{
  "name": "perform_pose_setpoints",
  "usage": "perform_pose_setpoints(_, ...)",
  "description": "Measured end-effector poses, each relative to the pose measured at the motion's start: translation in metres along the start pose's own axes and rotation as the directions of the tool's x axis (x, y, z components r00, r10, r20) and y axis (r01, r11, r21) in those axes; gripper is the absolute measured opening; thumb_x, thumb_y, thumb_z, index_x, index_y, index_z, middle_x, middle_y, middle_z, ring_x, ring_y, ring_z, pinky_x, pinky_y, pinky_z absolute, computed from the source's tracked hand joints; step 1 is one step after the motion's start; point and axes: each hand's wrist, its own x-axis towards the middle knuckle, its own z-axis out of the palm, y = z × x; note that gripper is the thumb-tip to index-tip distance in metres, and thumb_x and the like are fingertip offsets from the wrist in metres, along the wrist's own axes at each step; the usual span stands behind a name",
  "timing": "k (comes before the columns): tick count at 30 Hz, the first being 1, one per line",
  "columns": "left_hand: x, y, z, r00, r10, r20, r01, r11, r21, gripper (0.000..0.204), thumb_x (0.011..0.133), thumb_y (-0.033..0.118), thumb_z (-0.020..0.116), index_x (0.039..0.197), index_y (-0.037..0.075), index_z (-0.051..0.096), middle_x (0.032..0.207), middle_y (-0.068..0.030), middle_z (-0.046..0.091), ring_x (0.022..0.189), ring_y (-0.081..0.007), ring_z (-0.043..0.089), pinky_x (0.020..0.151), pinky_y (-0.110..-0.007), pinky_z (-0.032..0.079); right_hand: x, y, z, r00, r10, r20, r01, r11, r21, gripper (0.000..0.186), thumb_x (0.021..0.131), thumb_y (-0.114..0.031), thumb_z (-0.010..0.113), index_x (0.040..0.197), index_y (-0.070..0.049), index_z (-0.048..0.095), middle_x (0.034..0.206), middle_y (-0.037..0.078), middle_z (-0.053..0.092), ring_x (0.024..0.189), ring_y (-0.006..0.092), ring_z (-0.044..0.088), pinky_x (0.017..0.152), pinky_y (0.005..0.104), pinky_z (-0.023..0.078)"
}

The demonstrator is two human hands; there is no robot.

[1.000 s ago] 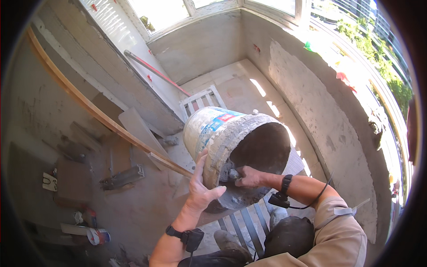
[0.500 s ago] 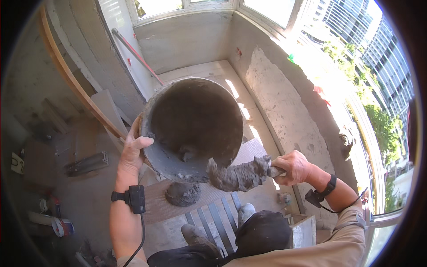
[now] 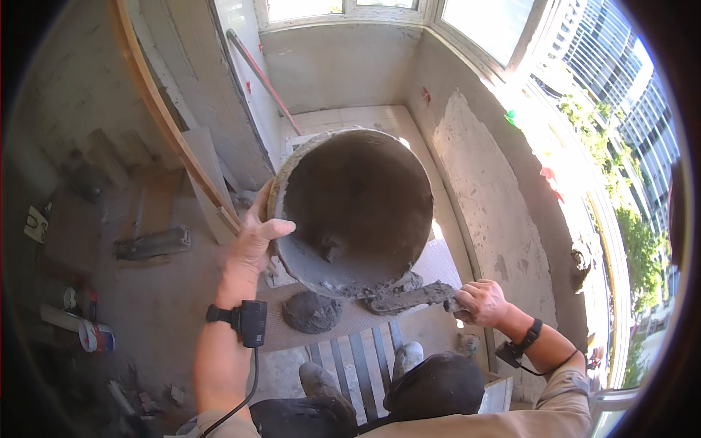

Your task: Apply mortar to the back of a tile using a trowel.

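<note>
Grey, mortar-caked flat trowel (image 3: 416, 296) — the right hand (image 3: 483, 302) clenches its handle (image 3: 453, 304). The left hand (image 3: 255, 237) pinches a round, grey-smeared bucket (image 3: 301, 269), thumb inside.

Between eight and nine o'clock on the bucket (image 3: 290, 257), its wall hides the fingertips of your left hand (image 3: 252, 239). Your right hand (image 3: 483, 303) covers most of the handle of the tool (image 3: 452, 305); mortar (image 3: 410, 298) masks the rest. Your left sleeve (image 3: 228, 423) is cut off at seven o'clock.
</note>
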Motion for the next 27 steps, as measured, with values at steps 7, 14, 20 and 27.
perform_pose_setpoints(7, -0.018, -0.046, 0.032, 0.992, 0.07, 0.102, -0.079, 0.994, 0.08, 0.098, 0.061, 0.01, 0.077, 0.148, -0.003, 0.033, 0.136, -0.0094, 0.049, 0.125, -0.019, 0.046, 0.108, -0.029, 0.035, 0.135, -0.024, -0.057, 0.904, 0.369, 0.216, -0.363, 0.929, -0.069, 0.026, 0.089, -0.028, 0.061, 0.098, -0.004, 0.062, 0.088, 0.016, 0.067, 0.077, 0.0333, 0.068, 0.063, 0.0442, 0.052)
perform_pose_setpoints(14, -0.045, -0.078, 0.063, 0.988, 0.076, 0.133, -0.108, 0.961, 0.253, 0.094, 0.059, 0.012, 0.076, 0.143, -0.006, 0.037, 0.145, -0.015, 0.042, 0.139, -0.025, 0.034, 0.116, -0.035, 0.023, 0.205, 0.033, 0.094, 0.789, 0.454, 0.415, -0.451, 0.885, -0.111, 0.031, 0.084, -0.013, 0.063, 0.113, -0.005, 0.07, 0.106, 0.014, 0.072, 0.096, 0.025, 0.071, 0.073, 0.0384, 0.057)
perform_pose_setpoints(20, -0.054, -0.079, 0.062, 0.971, 0.094, 0.221, -0.189, 0.868, 0.46, 0.104, 0.061, 0.019, 0.079, 0.148, -0.006, 0.028, 0.15, -0.0139, 0.034, 0.139, -0.0226, 0.032, 0.115, -0.035, 0.024, 0.217, 0.026, 0.18, 0.733, 0.178, 0.657, -0.435, 0.865, 0.251, 0.038, 0.087, -0.013, 0.057, 0.124, -0.006, 0.063, 0.109, 0.018, 0.069, 0.084, 0.0267, 0.071, 0.065, 0.0364, 0.057)
perform_pose_setpoints(27, -0.054, -0.081, 0.048, 0.949, 0.13, 0.287, -0.267, 0.814, 0.515, 0.101, 0.062, 0.017, 0.079, 0.147, -0.007, 0.03, 0.152, -0.0129, 0.032, 0.141, -0.0226, 0.029, 0.116, -0.036, 0.022, 0.2, -0.025, 0.187, 0.837, 0.204, 0.508, -0.547, 0.345, 0.762, 0.031, 0.082, -0.025, 0.061, 0.102, -0.002, 0.067, 0.068, 0.012, 0.064, 0.055, 0.0239, 0.062, 0.048, 0.0366, 0.05)
